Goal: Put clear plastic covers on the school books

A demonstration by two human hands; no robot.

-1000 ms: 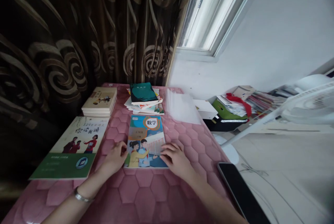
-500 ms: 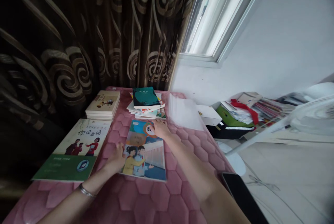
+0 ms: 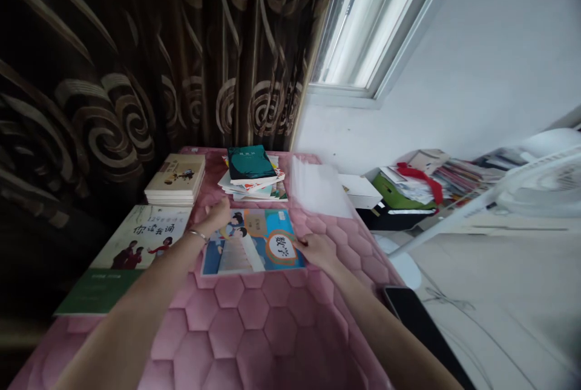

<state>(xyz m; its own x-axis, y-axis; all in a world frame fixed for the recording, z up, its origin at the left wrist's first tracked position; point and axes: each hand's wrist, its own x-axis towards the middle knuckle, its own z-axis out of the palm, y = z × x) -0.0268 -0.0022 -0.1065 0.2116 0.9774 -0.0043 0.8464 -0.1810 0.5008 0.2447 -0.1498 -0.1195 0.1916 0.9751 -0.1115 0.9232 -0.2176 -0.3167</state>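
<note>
On the pink counter [image 3: 254,317], a blue book [image 3: 254,247] lies sideways, its cover showing cartoon children and an orange-ringed title. Fingers of the right hand [image 3: 320,251] pinch its right edge; the left hand [image 3: 218,215] meets its far-left corner, grip unclear.

Room: looked like part of a home
Pink hexagon-patterned tabletop [image 3: 254,317]: bore stacked paperback books [image 3: 251,163]
Dark brown swirl-patterned fabric curtain [image 3: 254,39]: hung just beyond the tabletop
Pale-framed rectangular window [image 3: 376,14]: sat beyond the tabletop, towards its right
White round-based floor fan [image 3: 538,187]: stood on pale flooring [image 3: 521,293] right of the tabletop
</note>
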